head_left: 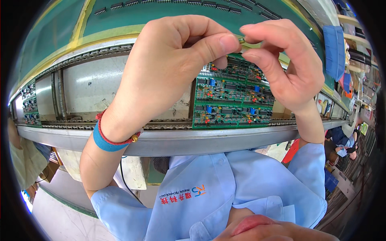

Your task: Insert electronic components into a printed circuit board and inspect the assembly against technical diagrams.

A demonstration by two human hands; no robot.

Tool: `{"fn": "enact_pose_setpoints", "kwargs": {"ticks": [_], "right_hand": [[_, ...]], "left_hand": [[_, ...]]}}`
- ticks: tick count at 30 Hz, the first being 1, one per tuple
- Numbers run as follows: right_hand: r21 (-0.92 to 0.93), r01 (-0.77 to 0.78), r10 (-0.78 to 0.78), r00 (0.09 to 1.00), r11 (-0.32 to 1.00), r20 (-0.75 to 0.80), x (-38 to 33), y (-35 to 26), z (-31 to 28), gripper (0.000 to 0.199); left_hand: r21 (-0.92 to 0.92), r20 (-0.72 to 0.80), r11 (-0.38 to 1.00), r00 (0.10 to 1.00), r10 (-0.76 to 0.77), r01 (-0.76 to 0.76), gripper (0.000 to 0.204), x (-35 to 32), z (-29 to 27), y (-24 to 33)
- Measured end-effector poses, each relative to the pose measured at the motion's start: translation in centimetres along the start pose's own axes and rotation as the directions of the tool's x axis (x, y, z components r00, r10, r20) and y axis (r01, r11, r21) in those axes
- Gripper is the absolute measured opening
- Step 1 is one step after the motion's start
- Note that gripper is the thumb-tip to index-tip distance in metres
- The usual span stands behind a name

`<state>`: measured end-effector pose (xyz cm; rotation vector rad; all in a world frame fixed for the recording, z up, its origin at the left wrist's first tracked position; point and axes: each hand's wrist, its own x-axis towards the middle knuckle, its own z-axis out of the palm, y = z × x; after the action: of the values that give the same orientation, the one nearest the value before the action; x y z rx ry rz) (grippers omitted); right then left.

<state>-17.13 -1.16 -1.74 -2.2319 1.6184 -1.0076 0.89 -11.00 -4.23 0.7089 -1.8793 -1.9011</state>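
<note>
My left hand is closed, its thumb and index finger pinching a small component with a shiny greenish-gold end; the rest of the part is hidden by the fingers. Facing it, my right hand has its thumb and index finger apart near that end, with nothing visible held between them. Whether a right fingertip touches the part I cannot tell. Both hands hover over a green circuit board panel, densely filled with black chips, blue blocks and red parts. My hands cover part of its upper edge.
The panel lies across conveyor rails behind a metal front edge. More circuit boards sit at far left. Black chips line the green mat beyond. A blue bin stands right; another person is farther off.
</note>
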Motion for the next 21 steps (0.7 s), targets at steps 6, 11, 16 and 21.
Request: {"fn": "enact_pose_setpoints", "kwargs": {"ticks": [6,11,16,21], "right_hand": [[-0.083,0.176,-0.173,0.984,0.981,0.037,0.2,0.2,0.0,0.018],[-0.188,0.126,-0.125,0.992,0.974,0.017,-1.1,-0.6,-0.3,0.015],[-0.05,-0.002,0.009,0.989,0.999,0.145,-3.5,-2.4,1.3,0.012],[-0.179,-0.016,0.037,0.993,0.984,0.113,-4.8,-2.1,3.6,0.019]], "left_hand": [[-0.034,0.035,0.999,0.999,0.026,-0.024,0.024,-0.3,0.4,-0.5],[-0.008,0.038,1.0,0.999,0.015,-0.015,0.023,-0.1,-0.1,0.2],[0.064,0.041,0.949,0.949,-0.312,0.309,0.049,0.6,-2.1,1.7],[0.026,0.025,0.952,0.951,-0.307,0.306,0.045,0.8,-1.3,1.6]]}}
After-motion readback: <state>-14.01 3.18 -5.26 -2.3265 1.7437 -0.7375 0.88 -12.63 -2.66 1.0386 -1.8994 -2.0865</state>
